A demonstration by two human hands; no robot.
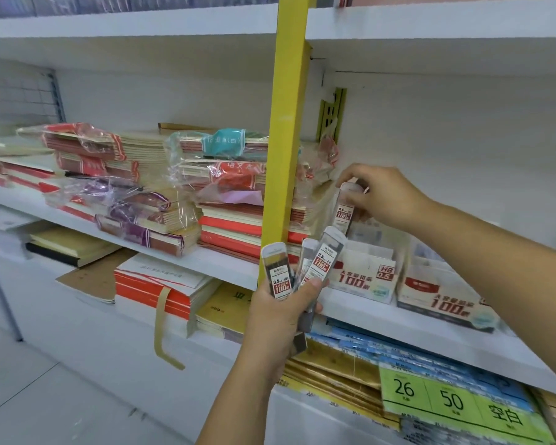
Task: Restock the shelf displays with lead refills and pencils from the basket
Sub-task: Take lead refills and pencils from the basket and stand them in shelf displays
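My left hand (pixel 281 311) grips a fan of several clear lead refill cases (pixel 302 268) with red and white labels, held in front of the shelf edge. My right hand (pixel 382 195) pinches the top of a single lead refill case (pixel 344 213), upright, just above the back of a white display box (pixel 365 274) marked HB 0.5. A second, similar display box (pixel 443 298) stands to its right on the same white shelf (pixel 398 326). The basket is out of view.
A yellow upright post (pixel 284 139) divides the shelving just left of the boxes. Stacks of wrapped notebooks (pixel 135 194) fill the shelf on the left. Below lie blue and gold paper packs (pixel 350 358) and a green price sign (pixel 446 399).
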